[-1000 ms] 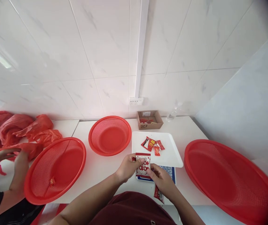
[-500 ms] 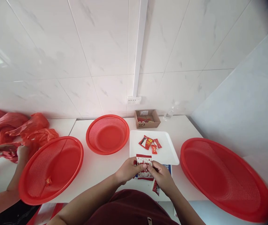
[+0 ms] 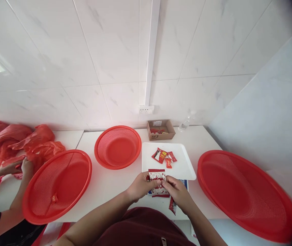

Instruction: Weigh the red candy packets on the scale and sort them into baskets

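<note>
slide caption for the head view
Left hand and right hand pinch a red-and-white packet before a white tray of sachets, between red baskets.

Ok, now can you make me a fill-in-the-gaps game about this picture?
1. The left hand and the right hand pinch one packet, so the number of hands on it is ____.
2. The little packets lie on a tray whose colour is ____.
3. The table bears ____ red baskets.
4. The other person's hand touches plastic bags whose colour is ____.

Missing words: two, white, three, red.
</note>
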{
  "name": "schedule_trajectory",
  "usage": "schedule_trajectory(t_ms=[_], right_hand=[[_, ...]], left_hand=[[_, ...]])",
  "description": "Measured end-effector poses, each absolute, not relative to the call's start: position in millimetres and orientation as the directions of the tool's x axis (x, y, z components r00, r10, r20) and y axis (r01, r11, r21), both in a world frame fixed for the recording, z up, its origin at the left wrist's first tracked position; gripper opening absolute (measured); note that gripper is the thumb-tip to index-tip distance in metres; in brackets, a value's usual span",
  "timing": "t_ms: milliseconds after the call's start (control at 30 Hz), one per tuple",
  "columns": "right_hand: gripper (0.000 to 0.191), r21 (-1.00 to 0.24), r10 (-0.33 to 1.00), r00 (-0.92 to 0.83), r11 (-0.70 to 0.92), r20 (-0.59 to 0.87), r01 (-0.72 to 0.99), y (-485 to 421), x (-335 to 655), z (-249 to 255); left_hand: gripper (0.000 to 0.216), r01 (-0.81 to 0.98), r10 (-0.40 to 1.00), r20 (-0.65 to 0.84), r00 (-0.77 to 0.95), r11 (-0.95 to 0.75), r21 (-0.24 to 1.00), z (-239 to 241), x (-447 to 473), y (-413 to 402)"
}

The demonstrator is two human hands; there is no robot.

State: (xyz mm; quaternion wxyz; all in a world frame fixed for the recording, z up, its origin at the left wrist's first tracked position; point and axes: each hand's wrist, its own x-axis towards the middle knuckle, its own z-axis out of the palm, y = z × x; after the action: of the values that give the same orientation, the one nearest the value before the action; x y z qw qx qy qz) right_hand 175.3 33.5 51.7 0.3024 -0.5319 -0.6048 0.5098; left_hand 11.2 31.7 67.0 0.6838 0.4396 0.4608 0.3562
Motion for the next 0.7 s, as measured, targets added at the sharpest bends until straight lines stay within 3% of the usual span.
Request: schedule_trajectory(t_ms=[200, 400, 700], right_hand=[[0.039, -0.917, 0.954, -0.261, -0.03, -0.145, 0.398, 32.5, 173.8, 52.2], [0.038, -0.946, 0.917, -0.348, -0.086, -0.198, 0.312, 32.6, 173.9, 52.1], [0.041, -0.954, 0.962, -0.233, -0.073, -0.145, 0.291, 34.4, 175.6, 52.3]], left_hand=[[0.055, -0.144, 0.841, -0.426, 0.333, 0.492, 0.859, 59.7, 10.7, 30.9], [0.05, -0.214, 0.875, -0.366, 0.317, 0.442, 0.871, 62.2, 8.9, 31.6], [0.052, 0.09, 0.832, -0.355, 0.425, 0.352, 0.932, 59.8, 7.1, 28.9]])
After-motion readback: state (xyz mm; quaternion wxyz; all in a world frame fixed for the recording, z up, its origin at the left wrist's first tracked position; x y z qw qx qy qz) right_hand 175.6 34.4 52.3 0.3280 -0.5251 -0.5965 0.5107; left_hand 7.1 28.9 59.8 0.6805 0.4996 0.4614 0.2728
